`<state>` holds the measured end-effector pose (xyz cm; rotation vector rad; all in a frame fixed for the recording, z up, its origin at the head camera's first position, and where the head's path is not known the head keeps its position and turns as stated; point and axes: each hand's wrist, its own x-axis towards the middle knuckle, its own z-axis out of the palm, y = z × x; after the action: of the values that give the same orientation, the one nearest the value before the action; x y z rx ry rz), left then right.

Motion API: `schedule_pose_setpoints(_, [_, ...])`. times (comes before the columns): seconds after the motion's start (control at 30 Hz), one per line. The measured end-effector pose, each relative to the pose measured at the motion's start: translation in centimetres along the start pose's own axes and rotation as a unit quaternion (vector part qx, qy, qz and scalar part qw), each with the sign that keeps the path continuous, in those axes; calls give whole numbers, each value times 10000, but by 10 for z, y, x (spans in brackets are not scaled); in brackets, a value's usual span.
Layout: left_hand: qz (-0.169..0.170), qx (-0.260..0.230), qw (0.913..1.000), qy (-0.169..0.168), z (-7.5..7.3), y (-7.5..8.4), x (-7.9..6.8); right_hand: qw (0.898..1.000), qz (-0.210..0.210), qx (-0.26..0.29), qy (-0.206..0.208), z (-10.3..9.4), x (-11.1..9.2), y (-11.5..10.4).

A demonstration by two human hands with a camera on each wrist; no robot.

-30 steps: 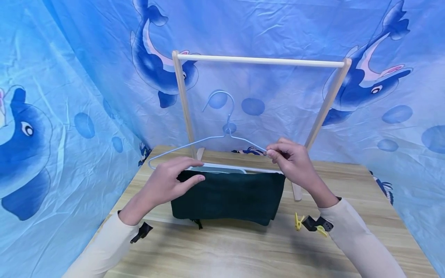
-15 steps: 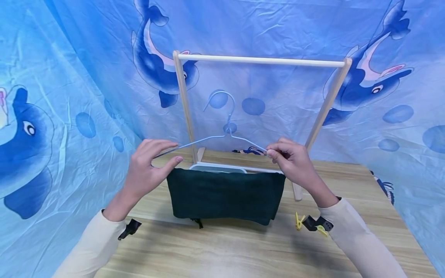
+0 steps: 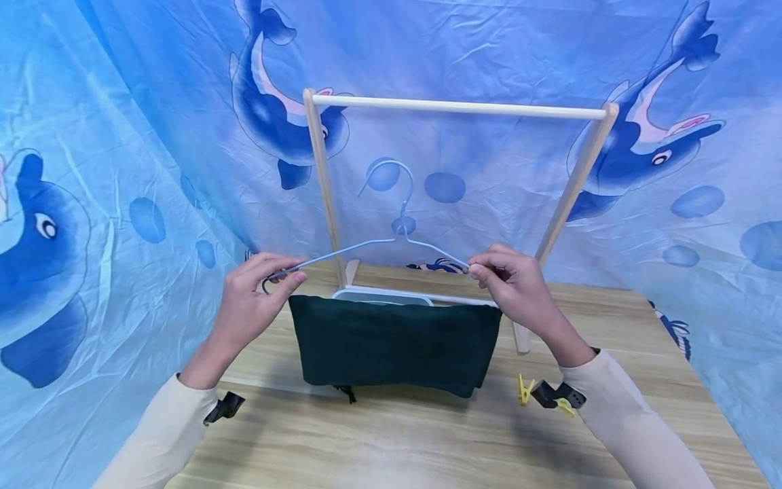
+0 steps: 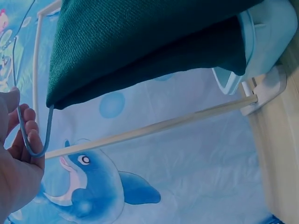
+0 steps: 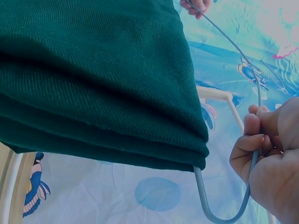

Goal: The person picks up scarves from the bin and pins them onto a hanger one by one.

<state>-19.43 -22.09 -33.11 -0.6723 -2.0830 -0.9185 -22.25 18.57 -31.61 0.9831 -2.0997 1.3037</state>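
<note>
A light blue wire hanger (image 3: 373, 242) is held up between both hands, its hook at the top. Over its lower bar hangs a folded dark green cloth (image 3: 394, 346), in several layers as the right wrist view shows. The left hand (image 3: 253, 292) pinches the hanger's left shoulder near the bend, thumb below and fingers above. The right hand (image 3: 513, 282) grips the right shoulder, with fingers curled round the wire in the right wrist view. Neither hand touches the cloth (image 5: 103, 93). A small black tassel (image 3: 347, 393) shows under its lower edge.
Behind the hanger stands a wooden rack with a white top rail (image 3: 458, 106). A pale blue bin (image 4: 275, 32) is mostly hidden behind the cloth. Yellow clips (image 3: 525, 390) lie on the wooden table (image 3: 391, 448) at the right. Dolphin-printed curtains (image 3: 519, 61) enclose the table.
The left hand has moved left from the cloth's upper left corner to the hanger's left shoulder and now pinches it. The cloth's left end lies spread further left. The right hand stays put.
</note>
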Motion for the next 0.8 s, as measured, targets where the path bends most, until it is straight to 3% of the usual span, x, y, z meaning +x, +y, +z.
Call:
schedule_pose_setpoints(0.33, [-348,-627,9964,446,4,0,-2,9999,-11,-102,-18,1,3,-3])
schedule_pose_setpoints(0.57, [-212,-849,9939,675,5,0,1,9998,-97,-138,-62,0,7,-10])
schedule_pose_setpoints(0.8, [-343,-1052,9890,985,2,6,5,9997,-37,-174,-170,-4,11,-16])
